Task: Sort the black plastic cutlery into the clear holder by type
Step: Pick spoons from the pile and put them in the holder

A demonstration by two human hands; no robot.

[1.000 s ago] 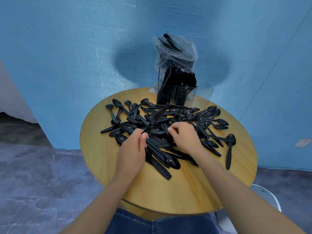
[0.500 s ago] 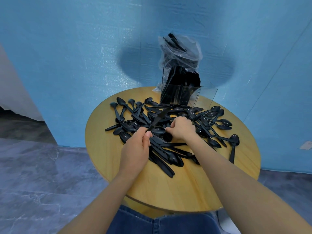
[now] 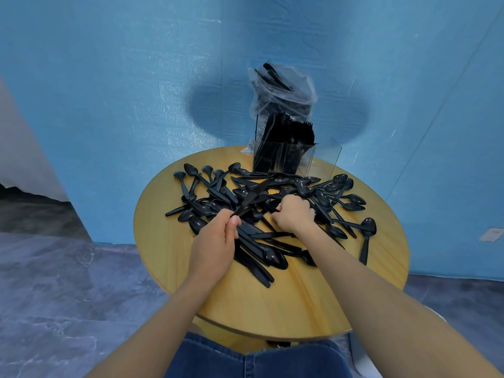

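I see left hand [image 3: 215, 241] pinching black knife [image 3: 249, 196] over cutlery pile [image 3: 272, 214]; right hand [image 3: 296, 215] curled into pile, grip unclear; clear holder [image 3: 286, 159] behind pile on desk [image 3: 300, 296].

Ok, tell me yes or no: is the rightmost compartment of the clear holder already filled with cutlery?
No. The rightmost compartment of the clear holder shows only see-through walls, while the black cutlery stands packed in the compartments to its left.

We see our left hand [image 3: 215, 241] pinching a black knife [image 3: 249, 196] by its handle, blade angled up over the pile of black cutlery [image 3: 272, 208] on the round wooden table [image 3: 300, 296]. Right hand [image 3: 294, 215] is curled into the pile; can't tell what it grips. Clear holder [image 3: 283, 156] w/ upright cutlery stands at far edge, plastic bag [image 3: 283, 94] behind it.
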